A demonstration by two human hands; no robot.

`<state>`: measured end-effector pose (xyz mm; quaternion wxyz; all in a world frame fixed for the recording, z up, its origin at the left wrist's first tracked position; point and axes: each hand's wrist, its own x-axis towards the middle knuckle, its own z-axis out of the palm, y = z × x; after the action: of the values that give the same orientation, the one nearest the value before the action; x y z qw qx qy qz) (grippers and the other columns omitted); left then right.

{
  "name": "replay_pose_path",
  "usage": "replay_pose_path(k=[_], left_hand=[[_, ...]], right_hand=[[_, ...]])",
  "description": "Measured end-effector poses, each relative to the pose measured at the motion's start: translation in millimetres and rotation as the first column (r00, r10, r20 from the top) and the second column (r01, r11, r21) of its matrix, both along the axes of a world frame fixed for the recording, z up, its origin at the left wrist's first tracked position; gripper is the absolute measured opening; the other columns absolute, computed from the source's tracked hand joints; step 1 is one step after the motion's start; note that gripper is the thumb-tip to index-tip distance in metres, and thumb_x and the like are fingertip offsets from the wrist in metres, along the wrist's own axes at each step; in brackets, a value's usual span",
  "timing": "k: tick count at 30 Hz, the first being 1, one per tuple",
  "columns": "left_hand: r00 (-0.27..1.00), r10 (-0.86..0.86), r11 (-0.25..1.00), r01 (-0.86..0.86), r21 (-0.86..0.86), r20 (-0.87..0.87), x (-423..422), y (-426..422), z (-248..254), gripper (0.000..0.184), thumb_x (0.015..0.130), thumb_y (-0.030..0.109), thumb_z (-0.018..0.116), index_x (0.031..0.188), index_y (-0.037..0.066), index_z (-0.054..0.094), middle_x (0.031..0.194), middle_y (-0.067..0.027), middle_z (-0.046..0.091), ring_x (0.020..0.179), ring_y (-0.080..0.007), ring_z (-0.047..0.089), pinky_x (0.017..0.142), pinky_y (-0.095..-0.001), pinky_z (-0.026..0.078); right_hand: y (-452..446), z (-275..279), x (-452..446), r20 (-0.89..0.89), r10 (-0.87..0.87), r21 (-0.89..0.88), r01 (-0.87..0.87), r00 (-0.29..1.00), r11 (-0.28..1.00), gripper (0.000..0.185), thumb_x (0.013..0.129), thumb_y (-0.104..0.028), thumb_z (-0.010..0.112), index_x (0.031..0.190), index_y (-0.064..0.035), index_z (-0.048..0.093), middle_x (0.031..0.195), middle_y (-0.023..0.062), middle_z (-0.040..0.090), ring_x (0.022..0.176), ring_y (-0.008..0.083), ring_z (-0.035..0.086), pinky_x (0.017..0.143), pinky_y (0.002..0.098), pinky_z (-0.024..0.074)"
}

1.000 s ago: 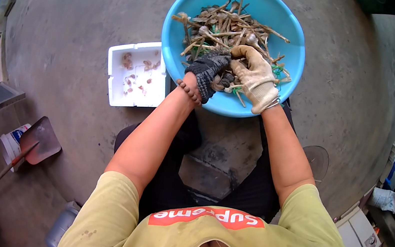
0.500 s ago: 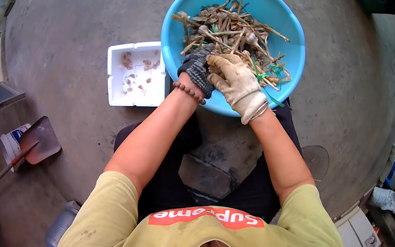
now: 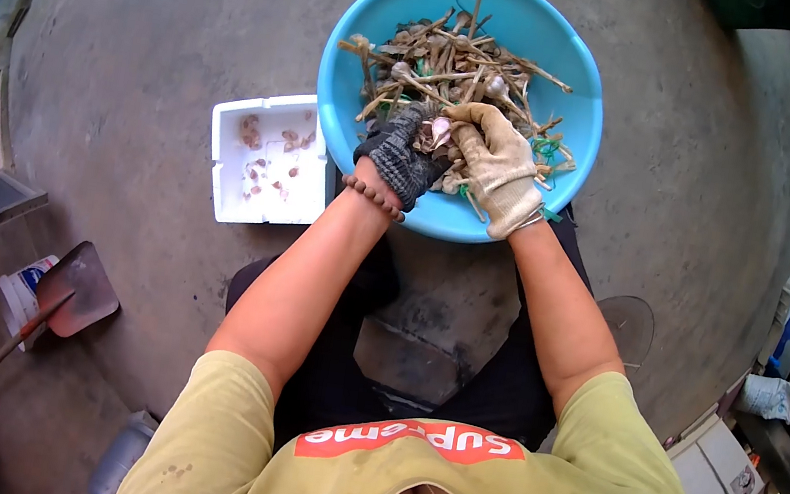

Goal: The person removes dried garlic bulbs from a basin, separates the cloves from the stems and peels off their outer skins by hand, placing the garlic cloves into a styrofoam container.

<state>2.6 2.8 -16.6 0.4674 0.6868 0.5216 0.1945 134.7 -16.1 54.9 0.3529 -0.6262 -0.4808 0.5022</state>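
Observation:
A pinkish-white garlic bulb [image 3: 441, 132] sits between my hands over the near side of a blue basin [image 3: 580, 81]. My left hand [image 3: 403, 155], in a dark grey knit glove, is closed round the bulb from the left. From the right, my right hand [image 3: 496, 158], in a cream work glove, curls its fingers over the same bulb, with the fingertips at its top edge. Beneath and beyond them lies a heap of dried garlic [image 3: 442, 57] with long stalks and green ties. The undersides of both hands are hidden.
Left of the basin stands a white foam box [image 3: 254, 209] with several loose cloves and skins in it. A shovel [image 3: 84, 289] and a white bucket [image 3: 20, 293] are at the lower left. Boxes [image 3: 712, 474] and other items line the right edge.
The pinkish-white bulb now shows between my hands, where it was hidden before. My right hand has turned and shifted slightly away from my left. The basin and box appear slightly lower in view.

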Motion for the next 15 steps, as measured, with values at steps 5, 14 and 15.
replay_pose_path(k=[5, 14, 15], left_hand=[[0.957, -0.201, 0.928, 0.254, 0.272, -0.209, 3, 5, 25, 0.027, 0.073, 0.012, 0.056, 0.099, 0.006, 0.055, 0.097, -0.0184, 0.057, 0.094, -0.0354, 0.052, 0.081, -0.0409, 0.042], [0.992, -0.112, 0.931, 0.128, 0.341, -0.066, -4, -8, 21, 0.025, 0.074, 0.016, 0.055, 0.097, 0.006, 0.056, 0.096, -0.0177, 0.058, 0.091, -0.035, 0.054, 0.077, -0.0399, 0.044], [0.974, -0.196, 0.938, 0.22, 0.269, -0.112, -1, -4, 20, 0.026, 0.073, 0.016, 0.056, 0.097, 0.007, 0.056, 0.096, -0.017, 0.058, 0.092, -0.0344, 0.054, 0.077, -0.0398, 0.044]], right_hand=[[2, -13, 8, 0.175, -0.001, 0.186, -0.032, 0.985, 0.982, 0.018, 0.081, -0.011, 0.053, 0.097, -0.0027, 0.058, 0.085, 0.0114, 0.059, 0.074, 0.0188, 0.056, 0.068, 0.0297, 0.0457], [0, -15, 10, 0.203, 0.12, -0.029, -0.116, 0.972, 0.993, 0.024, 0.073, -0.011, 0.057, 0.095, -0.0009, 0.053, 0.084, 0.0109, 0.058, 0.074, 0.0178, 0.055, 0.069, 0.0291, 0.0459], [-1, -16, 7, 0.313, 0.123, 0.009, -0.132, 0.942, 0.991, 0.023, 0.073, -0.006, 0.056, 0.095, 0.0, 0.051, 0.082, 0.0084, 0.056, 0.071, 0.0121, 0.053, 0.066, 0.0257, 0.0464]])
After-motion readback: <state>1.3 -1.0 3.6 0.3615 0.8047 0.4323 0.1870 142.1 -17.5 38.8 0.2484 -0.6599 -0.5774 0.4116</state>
